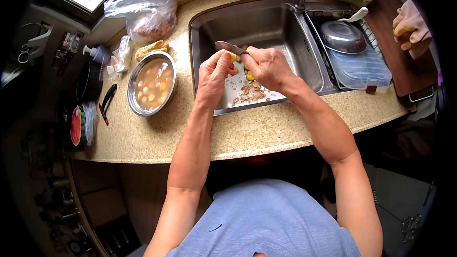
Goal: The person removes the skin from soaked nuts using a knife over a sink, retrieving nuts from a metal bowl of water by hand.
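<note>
Over the steel sink (209, 33), my left hand (214, 74) pinches a small yellow, potato-like piece (233, 56). My right hand (271, 69) is closed around a knife (229, 46), its blade lying against the top of that piece and pointing left. Below my hands, several yellow pieces (250, 76) and a heap of brown peelings (251, 93) lie on the sink floor. My fingers hide part of the yellow piece and the knife's handle.
Left of the sink stands a metal bowl (172, 83) of cloudy liquid with round pieces. Near it are a black-handled peeler-like tool (108, 99), a plastic bag (152, 19) and a cut watermelon (76, 126). A dish rack (328, 69) with a metal lid (342, 36) sits right.
</note>
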`<state>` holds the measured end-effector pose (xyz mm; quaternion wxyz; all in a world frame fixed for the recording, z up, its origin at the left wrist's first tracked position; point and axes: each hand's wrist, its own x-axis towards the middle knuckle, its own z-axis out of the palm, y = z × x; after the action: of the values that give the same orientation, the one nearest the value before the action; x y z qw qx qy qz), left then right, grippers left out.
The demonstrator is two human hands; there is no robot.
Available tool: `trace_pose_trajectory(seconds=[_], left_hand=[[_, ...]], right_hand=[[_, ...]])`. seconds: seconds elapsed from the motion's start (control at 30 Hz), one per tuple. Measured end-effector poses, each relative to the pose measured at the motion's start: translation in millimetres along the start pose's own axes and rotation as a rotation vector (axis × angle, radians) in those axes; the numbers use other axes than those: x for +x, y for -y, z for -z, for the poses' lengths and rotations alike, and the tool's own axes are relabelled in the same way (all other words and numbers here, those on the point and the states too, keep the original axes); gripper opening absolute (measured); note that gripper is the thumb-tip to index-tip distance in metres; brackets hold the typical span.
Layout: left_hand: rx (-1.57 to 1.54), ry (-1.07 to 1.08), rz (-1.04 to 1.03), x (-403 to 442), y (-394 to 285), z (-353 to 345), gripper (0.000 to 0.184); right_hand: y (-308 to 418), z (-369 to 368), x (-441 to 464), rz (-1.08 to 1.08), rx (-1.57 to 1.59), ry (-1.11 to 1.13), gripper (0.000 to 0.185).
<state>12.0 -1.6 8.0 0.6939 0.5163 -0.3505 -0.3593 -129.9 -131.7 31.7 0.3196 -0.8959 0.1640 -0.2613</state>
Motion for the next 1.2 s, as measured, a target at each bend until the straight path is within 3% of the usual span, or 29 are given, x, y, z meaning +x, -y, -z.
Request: trace_pose_trajectory(seconds=[0.2,0.3,0.53,0.8,0.83,0.9,0.97,1.07,1.13,1.2], left_hand=[[0.020,-0.056,0.014,-1,0,-7,0.028],[-0.397,-0.113,0.046,3,4,-6,0.026],[-0.678,-0.169,0.196,0,18,-8,0.025],[-0.729,-0.137,0.196,0,15,-7,0.025],[-0.743,-0.121,0.191,0,15,-6,0.026],[-0.687,-0.142,0.171,-1,14,-9,0.025],[-0.637,-0.161,0.153,-2,10,-16,0.025],[-0.468,-0.137,0.134,-3,5,-22,0.025],[-0.234,-0.134,0.103,-3,6,-24,0.027],[-0.216,-0.123,0.087,-4,5,-23,0.027]], right_hand=[[1,1,1,-0.054,0.001,-0.012,0.028],[4,-8,-2,-0.062,0.100,-0.033,0.027],[-4,-23,-5,-0.039,-0.010,-0.067,0.025],[-1,-22,-4,0.007,0.083,-0.045,0.027],[-1,-19,-2,-0.086,0.092,-0.022,0.027],[4,-13,-1,-0.183,0.098,-0.002,0.027],[12,-9,-1,-0.178,0.382,-0.107,0.024],[5,-10,0,-0.218,0.553,-0.064,0.021],[0,-12,1,-0.222,0.592,-0.097,0.019],[-2,-11,0,-0.245,0.575,-0.098,0.019]])
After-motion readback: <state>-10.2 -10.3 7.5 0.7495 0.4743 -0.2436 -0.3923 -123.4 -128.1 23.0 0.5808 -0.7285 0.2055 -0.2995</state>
